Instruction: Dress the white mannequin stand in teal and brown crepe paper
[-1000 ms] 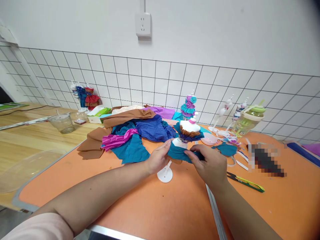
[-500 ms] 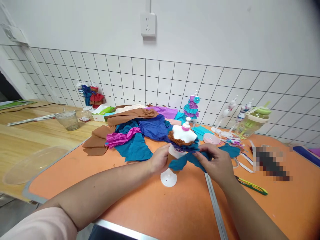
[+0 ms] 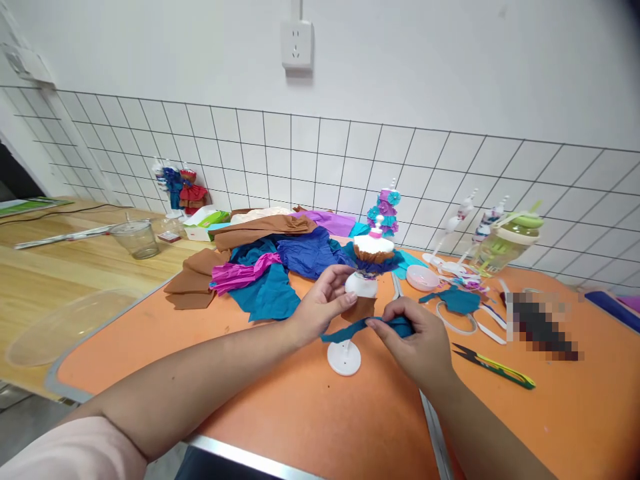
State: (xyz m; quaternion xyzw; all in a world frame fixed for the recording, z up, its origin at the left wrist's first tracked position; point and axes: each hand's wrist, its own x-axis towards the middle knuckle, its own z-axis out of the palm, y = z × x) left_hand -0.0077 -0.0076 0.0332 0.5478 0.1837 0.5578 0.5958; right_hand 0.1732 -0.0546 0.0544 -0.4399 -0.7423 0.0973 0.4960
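Note:
A white figure (image 3: pixel 361 285) on a round white base (image 3: pixel 344 359) stands near the middle of the orange table. Its white top sits over brown and dark blue ruffles, and brown paper (image 3: pixel 360 309) covers its lower part. My left hand (image 3: pixel 323 307) holds the figure's body from the left, fingers curled behind it and thumb across its front. In my right hand (image 3: pixel 415 337), thumb and fingers pinch a teal paper strip (image 3: pixel 347 331), whose loose end reaches left in front of the figure's lower part.
Blue, teal (image 3: pixel 273 293), magenta and brown crepe paper lies piled behind my left hand. Yellow-green snips (image 3: pixel 500 370), a tape ring, a pink dish (image 3: pixel 423 277) and a green-lidded bottle (image 3: pixel 515 243) are at right. A decorated figure (image 3: pixel 389 207) stands behind.
The teal strip has come down and away from the figure's ruffles with my right hand. The figure stands more upright, and my left hand has risen along it. The snips' blades are now uncovered.

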